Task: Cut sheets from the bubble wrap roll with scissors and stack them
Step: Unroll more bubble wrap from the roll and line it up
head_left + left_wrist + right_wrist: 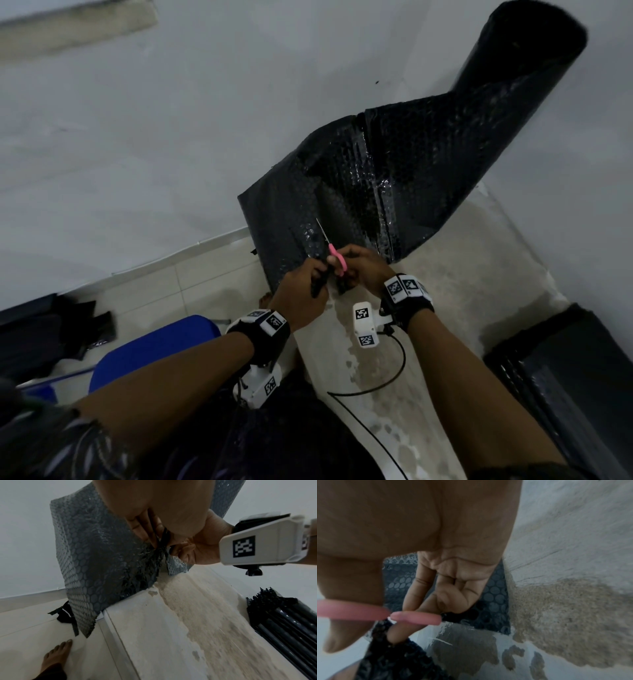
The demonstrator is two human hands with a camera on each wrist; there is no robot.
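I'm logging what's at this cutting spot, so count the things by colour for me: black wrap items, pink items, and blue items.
Black: 3 - the bubble wrap roll being cut, a pile of cut sheets on the floor, another black roll on the ledge.
Pink: 1 - the scissors, held in the right hand.
Blue: 1 - a blue seat.
Total: 5

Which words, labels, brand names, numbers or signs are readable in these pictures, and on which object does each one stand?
No readable word, brand or number appears in any view.
Wrist camera mounts: square black-and-white coded markers only, no letters.
Wrist bands: the same kind of coded markers, no letters.
Black scrap on the floor: a thin white line that may be print, too small and blurred to read.
Pink-handled scissors and bubble wrap: no print visible.
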